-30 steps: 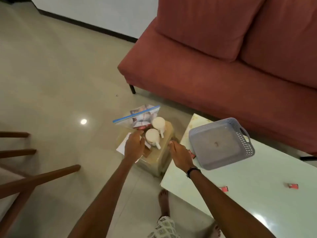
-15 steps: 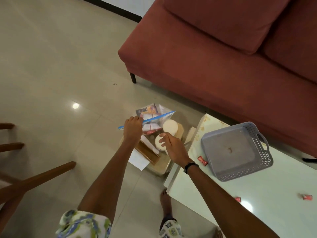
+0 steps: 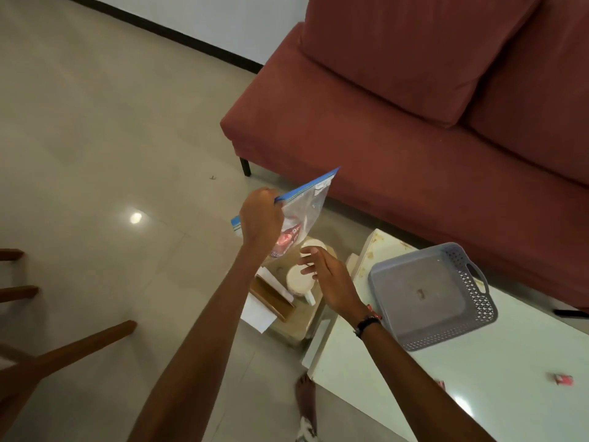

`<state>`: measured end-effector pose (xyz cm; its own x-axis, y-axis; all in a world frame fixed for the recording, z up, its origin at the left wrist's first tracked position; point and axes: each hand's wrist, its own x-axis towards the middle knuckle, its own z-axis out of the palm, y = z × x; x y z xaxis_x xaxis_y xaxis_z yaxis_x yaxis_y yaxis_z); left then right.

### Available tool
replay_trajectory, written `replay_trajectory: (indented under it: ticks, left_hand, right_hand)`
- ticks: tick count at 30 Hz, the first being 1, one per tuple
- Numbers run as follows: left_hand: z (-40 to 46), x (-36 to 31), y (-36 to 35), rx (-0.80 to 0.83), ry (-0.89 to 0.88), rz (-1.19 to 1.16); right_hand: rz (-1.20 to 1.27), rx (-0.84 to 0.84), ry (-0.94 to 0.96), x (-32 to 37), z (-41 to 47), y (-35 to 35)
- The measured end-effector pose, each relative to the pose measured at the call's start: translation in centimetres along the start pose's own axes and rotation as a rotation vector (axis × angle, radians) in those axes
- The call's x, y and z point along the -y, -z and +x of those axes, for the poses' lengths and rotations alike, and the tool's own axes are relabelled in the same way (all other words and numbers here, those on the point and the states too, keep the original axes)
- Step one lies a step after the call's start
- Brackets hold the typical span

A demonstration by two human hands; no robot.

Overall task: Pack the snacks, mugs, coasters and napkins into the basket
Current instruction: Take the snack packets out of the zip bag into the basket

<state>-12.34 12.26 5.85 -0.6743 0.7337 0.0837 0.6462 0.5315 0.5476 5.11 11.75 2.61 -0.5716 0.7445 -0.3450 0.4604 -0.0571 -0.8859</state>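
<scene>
Head view: a snack bag (image 3: 302,215) is gripped aloft by the raised left hand (image 3: 259,218), while the right hand (image 3: 331,279) is spread open, empty, over two mugs (image 3: 299,279).

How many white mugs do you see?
2. One mug stands on the low stand under the right hand; the other mug is just behind it. More may be hidden.
</scene>
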Motion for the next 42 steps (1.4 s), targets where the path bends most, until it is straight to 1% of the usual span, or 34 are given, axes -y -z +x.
replay_trajectory:
  ticks: [5,9,12,15,18,22,25,27,29,30,33,36,42]
  left_hand:
    - [-5.0,-6.7,3.4,-0.027,-0.044,-0.174]
    - [-9.9,-11.7,3.7,-0.009,-0.086,-0.256]
    - [-14.1,-15.1,2.7,0.027,-0.134,-0.287]
    - [-18.3,-17.9,0.6,0.094,-0.192,-0.251]
    - [-22.8,-21.4,-1.5,0.156,-0.232,-0.222]
    - [-27.6,-26.1,-3.7,0.195,-0.284,-0.202]
    - [-31.1,-29.0,-4.8,0.293,-0.308,-0.169]
    - [-33.4,-30.3,-5.3,0.354,-0.322,-0.156]
    - [-35.5,-31.1,-5.5,0.401,-0.301,-0.166]
    - [-36.3,-31.5,-5.6,0.413,-0.279,-0.207]
    - [-38.0,-32.7,-5.9,0.445,-0.208,-0.44]
    - [-39.1,-34.0,-5.4,0.478,-0.136,-0.603]
    - [-40.4,-36.0,-4.3,0.603,0.103,-0.854]
  right_hand:
    - [0.285,-0.139,0.056,4.3,-2.8,2.8]
    - [0.405,-0.259,0.047,6.1,-6.8,6.9]
    - [0.424,-0.329,-0.02,5.2,-10.1,10.3]
    - [0.433,-0.394,-0.089,3.4,-13.5,13.9]
    - [0.369,-0.456,-0.142,0.7,-17.0,17.8]
    - [0.351,-0.466,-0.171,-2.5,-21.4,23.0]
    - [0.32,-0.471,-0.157,-4.4,-24.8,26.8]
    - [0.346,-0.458,-0.151,-5.3,-26.7,29.0]
    - [0.408,-0.421,-0.162,-5.9,-28.2,30.9]
    - [0.433,-0.401,-0.164,-6.1,-28.9,31.7]
    - [0.478,-0.363,-0.146,-6.7,-30.3,33.5]
    - [0.554,-0.352,-0.129,-7.1,-31.4,34.5]
    - [0.805,-0.264,-0.203,-7.9,-32.7,35.7]
